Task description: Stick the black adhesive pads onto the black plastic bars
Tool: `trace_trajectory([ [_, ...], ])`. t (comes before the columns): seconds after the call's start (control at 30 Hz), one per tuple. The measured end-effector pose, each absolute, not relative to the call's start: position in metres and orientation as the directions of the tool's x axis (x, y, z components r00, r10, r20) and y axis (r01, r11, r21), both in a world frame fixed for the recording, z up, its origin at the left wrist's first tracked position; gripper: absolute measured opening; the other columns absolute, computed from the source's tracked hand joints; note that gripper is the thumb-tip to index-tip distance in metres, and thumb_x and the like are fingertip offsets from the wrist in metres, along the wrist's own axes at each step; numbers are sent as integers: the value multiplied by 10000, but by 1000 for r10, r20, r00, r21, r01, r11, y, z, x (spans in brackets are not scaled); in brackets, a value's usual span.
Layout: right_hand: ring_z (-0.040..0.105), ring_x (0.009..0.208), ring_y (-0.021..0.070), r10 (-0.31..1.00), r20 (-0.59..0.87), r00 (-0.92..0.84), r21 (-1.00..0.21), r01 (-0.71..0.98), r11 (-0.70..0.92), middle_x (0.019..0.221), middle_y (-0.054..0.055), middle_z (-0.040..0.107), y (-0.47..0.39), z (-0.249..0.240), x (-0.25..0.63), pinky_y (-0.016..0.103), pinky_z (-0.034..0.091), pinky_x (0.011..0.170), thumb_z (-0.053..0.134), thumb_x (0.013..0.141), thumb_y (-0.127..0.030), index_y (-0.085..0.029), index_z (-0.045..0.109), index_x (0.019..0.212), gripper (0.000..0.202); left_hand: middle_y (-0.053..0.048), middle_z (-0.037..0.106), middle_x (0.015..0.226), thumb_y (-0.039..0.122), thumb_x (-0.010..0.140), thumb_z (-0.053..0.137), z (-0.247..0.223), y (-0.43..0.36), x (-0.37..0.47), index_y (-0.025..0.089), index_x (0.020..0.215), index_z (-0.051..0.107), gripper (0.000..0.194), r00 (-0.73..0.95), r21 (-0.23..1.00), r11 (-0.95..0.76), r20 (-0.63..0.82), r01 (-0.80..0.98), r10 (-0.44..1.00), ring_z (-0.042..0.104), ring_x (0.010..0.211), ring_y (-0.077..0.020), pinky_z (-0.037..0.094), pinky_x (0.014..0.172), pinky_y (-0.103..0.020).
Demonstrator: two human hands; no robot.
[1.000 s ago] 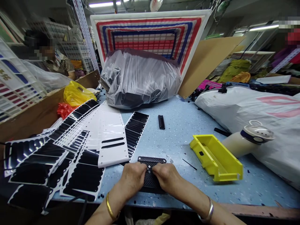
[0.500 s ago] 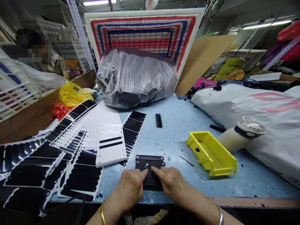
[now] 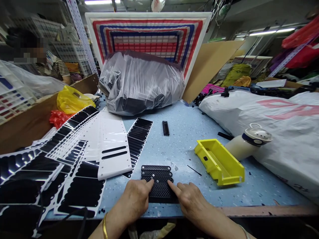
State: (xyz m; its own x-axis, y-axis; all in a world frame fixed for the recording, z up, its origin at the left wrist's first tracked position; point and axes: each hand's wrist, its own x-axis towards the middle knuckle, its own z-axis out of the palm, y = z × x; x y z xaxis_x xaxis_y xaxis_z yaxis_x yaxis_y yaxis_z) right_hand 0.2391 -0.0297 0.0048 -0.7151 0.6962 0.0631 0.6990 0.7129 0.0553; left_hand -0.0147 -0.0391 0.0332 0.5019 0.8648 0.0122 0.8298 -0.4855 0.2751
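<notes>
Several black bars with a diamond-mesh surface [image 3: 156,168] lie side by side near the table's front edge, with small silver dots on some of them. My left hand [image 3: 136,196] is closed at their left side, its index finger pressing on a bar near the middle. At the right end of the bars, my right hand [image 3: 188,198] reaches in with its index finger stretched out and touching, the other fingers bent. Both thumbs and the near ends of the group are mostly hidden. Farther back lies a small black ribbed piece [image 3: 165,128].
Sheets of black oblong stickers [image 3: 86,186] cover the left side. A yellow bin [image 3: 230,171] and a cream bottle [image 3: 240,146] stand at right, before a large white sack [image 3: 274,113]. A plastic-wrapped bundle [image 3: 144,83] sits at the back. One person [image 3: 59,68] is at far left.
My right index finger has slid right, from the middle of the bars to their right end. My left index finger stays near the middle. The whole view has shifted slightly.
</notes>
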Motion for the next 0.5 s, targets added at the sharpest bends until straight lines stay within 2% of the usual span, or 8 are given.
trace_trajectory([
  [0.1,568,656,188,710,57,-702,83,712,698,802,56,644,-30,11,238,318,425,665,405,671,57,-133,480,1405,762,-98,743,860,-2,806,448,40,-37,-14,149,1255,624,505,505,267,-479,-33,836,863,727,761,-253,602,686,-363],
  [0.33,598,679,196,744,50,-666,39,746,665,834,74,687,-26,15,238,313,431,675,428,706,34,-160,585,1317,660,-114,744,880,5,818,429,43,-38,-14,140,1271,617,509,515,257,-482,-76,837,854,726,785,-272,601,706,-394],
  [0.4,621,699,207,753,20,-658,-12,753,658,838,79,702,-23,22,235,316,451,684,428,712,34,-166,609,1295,643,-117,743,886,1,815,419,42,-38,-14,135,1287,607,525,518,246,-486,-86,839,851,726,793,-282,602,708,-412],
  [0.5,663,707,215,756,-55,-652,-151,754,639,836,77,731,-17,37,230,300,473,665,425,733,20,-168,654,1230,578,-118,744,896,0,807,430,41,-36,-14,138,1306,595,543,525,228,-493,-102,839,845,729,799,-284,602,718,-412],
])
